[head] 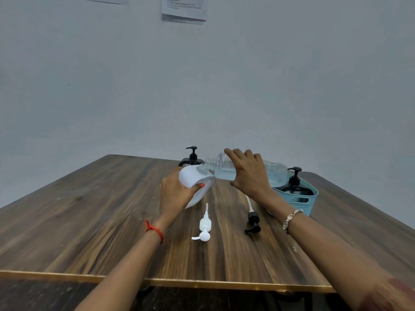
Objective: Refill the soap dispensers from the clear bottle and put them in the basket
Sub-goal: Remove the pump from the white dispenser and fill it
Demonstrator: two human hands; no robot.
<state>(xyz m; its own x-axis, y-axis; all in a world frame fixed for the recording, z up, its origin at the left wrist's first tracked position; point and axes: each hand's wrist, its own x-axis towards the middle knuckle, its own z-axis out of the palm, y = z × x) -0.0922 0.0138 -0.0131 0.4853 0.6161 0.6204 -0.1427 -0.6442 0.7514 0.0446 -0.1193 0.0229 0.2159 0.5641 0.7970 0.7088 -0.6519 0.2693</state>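
sideways, right hand (249, 173) fingers grip ribbed clear bottle (224, 168); left hand (177, 194) clasps smooth white dispenser (193, 179).

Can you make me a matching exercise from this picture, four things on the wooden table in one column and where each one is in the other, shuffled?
Column one:
1. clear plastic refill bottle
2. white soap dispenser body
3. white pump head
4. black pump dispenser on the right

Column two:
A. standing in the light blue plastic basket
B. held tilted in the left hand
C. lying loose on the wooden table
D. tipped over in the right hand, mouth at the white opening

Pairs: 1-D, 2-B, 3-C, 4-A
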